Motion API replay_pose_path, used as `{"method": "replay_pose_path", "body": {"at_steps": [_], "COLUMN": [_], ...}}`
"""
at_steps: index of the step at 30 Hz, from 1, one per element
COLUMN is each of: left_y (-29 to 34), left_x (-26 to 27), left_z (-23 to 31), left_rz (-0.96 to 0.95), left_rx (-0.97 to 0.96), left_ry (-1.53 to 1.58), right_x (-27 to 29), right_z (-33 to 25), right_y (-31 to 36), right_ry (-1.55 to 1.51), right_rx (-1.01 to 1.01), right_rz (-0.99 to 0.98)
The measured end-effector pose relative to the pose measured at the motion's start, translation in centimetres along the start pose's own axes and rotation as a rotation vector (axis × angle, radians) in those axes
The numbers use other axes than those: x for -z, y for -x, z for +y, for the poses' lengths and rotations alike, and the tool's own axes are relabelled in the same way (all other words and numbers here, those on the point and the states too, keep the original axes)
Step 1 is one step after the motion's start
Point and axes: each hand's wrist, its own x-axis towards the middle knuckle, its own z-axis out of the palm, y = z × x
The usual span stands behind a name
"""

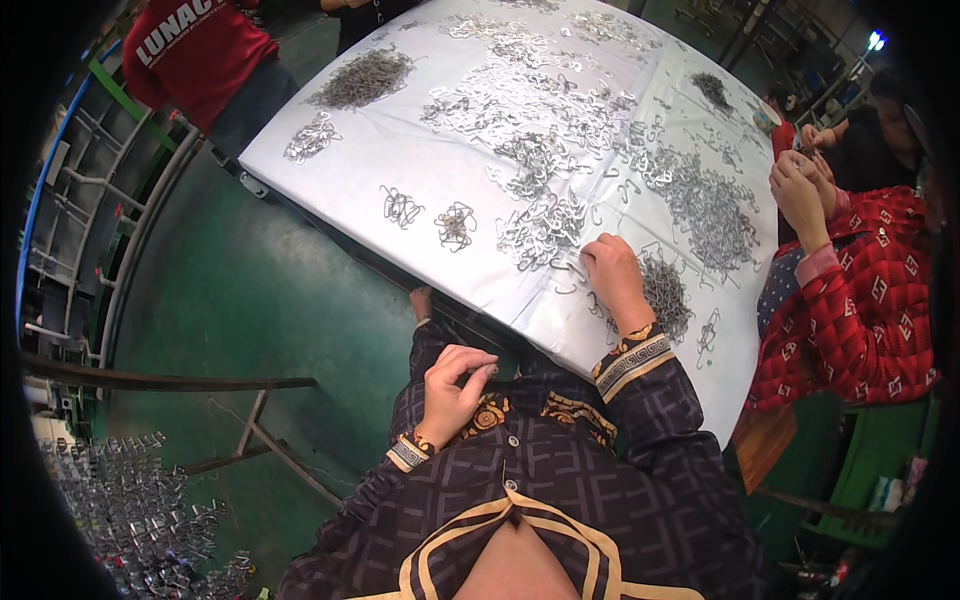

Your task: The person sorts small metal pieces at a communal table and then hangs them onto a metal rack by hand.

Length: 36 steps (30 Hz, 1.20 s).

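Observation:
My right hand (615,278) is over the white-covered table, its fingers pressed together at the edge of a pile of bent metal hooks (540,232). Loose hooks lie beside the fingertips, and whether one is between them is hard to see. My left hand (455,390) hangs in front of my body, off the table's near edge, with thumb and fingers closed. What it pinches, if anything, is too small to name. Just right of my right hand sits a denser heap of grey hooks (662,295). Two small hook clusters (401,207) (456,228) lie to the left.
The white table (400,262) carries more hook piles, including a dark heap (365,78) at far left. A person in a patterned red top (850,300) works at the right edge; another in red (205,60) stands far left. A rack of metal parts (140,520) stands lower left.

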Motion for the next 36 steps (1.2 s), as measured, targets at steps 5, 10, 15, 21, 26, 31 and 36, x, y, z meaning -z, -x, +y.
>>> {"method": "replay_pose_path", "body": {"at_steps": [5,10,15,21,26,31,36], "left_y": [-0.3,-0.7,-0.7,-0.5,-0.5,-0.5,-0.4], "left_x": [0.0,-0.6,-0.9,-0.8,-0.9,-0.9,-1.0], "left_z": [0.4,0.7,0.7,0.8,0.9,1.0,0.8], "left_rz": [-0.004,-0.029,-0.041,-0.044,-0.029,-0.045,-0.044], "left_rx": [-0.023,-0.079,-0.077,-0.064,-0.062,-0.057,-0.061], "left_ry": [-0.005,-0.008,-0.017,-0.024,-0.029,-0.027,-0.035], "right_x": [1.4,1.7,0.8,0.9,2.2,2.3,0.9], "right_z": [-1.5,-1.2,-0.5,-0.7,-1.3,-1.6,-0.3], "right_y": [-0.2,0.8,1.7,1.9,1.7,1.8,1.9], "right_ry": [-0.455,-1.084,-0.766,-0.728,-0.673,-0.651,-0.865], "right_rx": [-0.343,-0.582,-0.534,-0.554,-0.591,-0.595,-0.638], "right_rz": [0.062,-0.024,-0.093,-0.162,-0.304,-0.253,-0.170]}}
